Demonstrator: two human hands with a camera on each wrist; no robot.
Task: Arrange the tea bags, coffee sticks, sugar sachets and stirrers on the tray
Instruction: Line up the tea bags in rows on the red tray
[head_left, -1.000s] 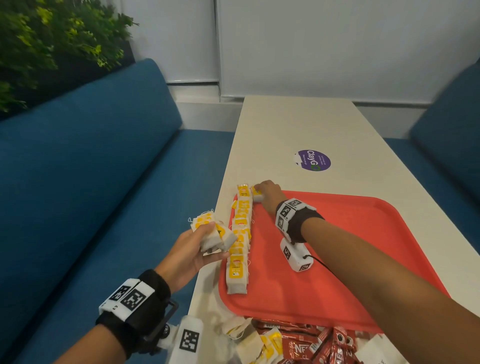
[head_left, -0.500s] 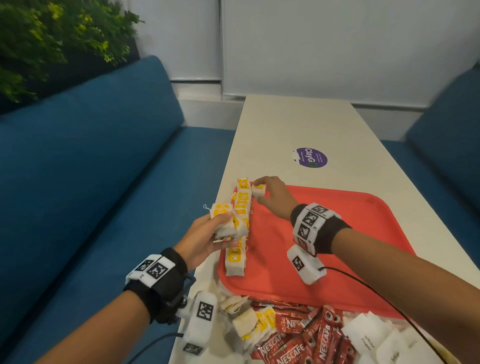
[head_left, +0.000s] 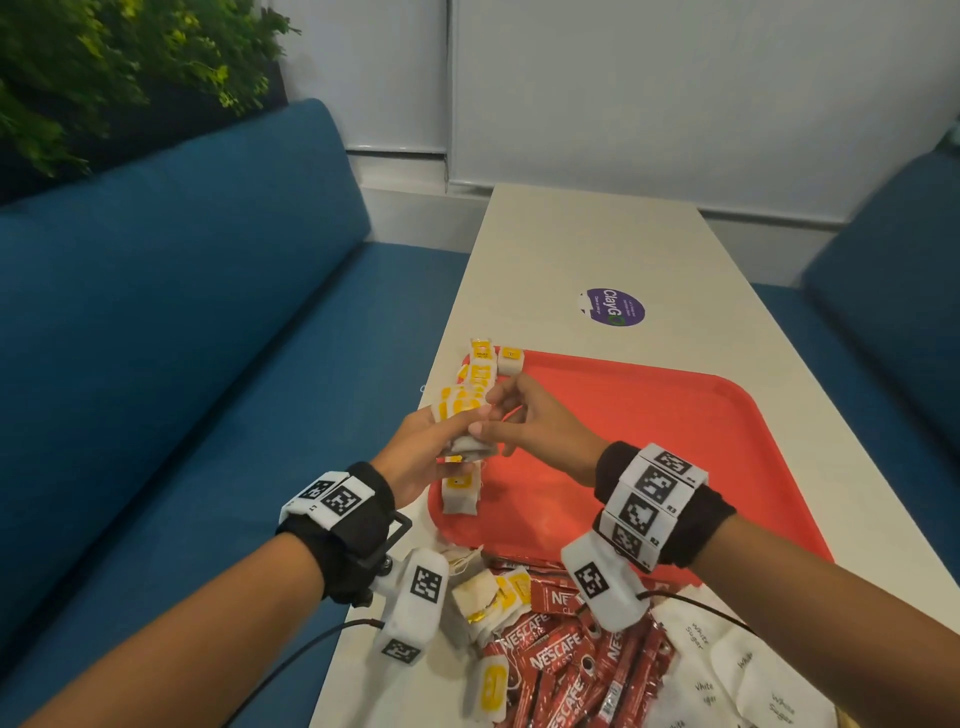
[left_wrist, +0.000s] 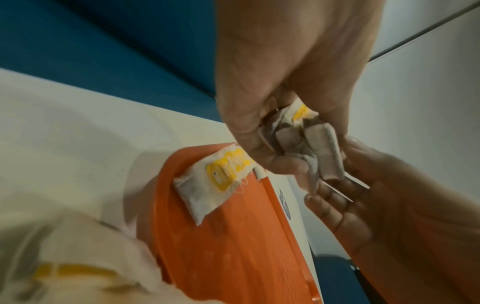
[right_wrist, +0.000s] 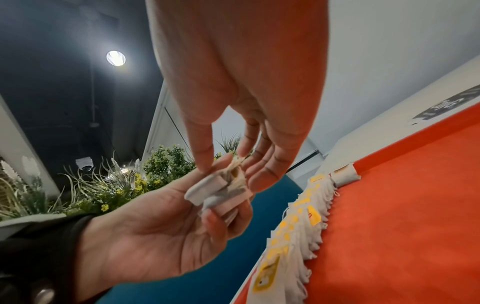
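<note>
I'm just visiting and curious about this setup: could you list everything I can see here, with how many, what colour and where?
Tray: one, red, on the table.
Tea bags in a row: several, white with yellow tags, along the tray's left edge.
Held tea bags: a small bunch, white and yellow.
Loose tea bags: several, near table edge.
Coffee sticks: many, red, near the tray.
Sugar sachets: several, white, near right.
Table: one, cream.
Sticker: one, purple, beyond the tray.
Sofas: blue, both sides.
Plants: green, far left.
Left hand: holds the bunch.
Right hand: pinches one bag from it.
</note>
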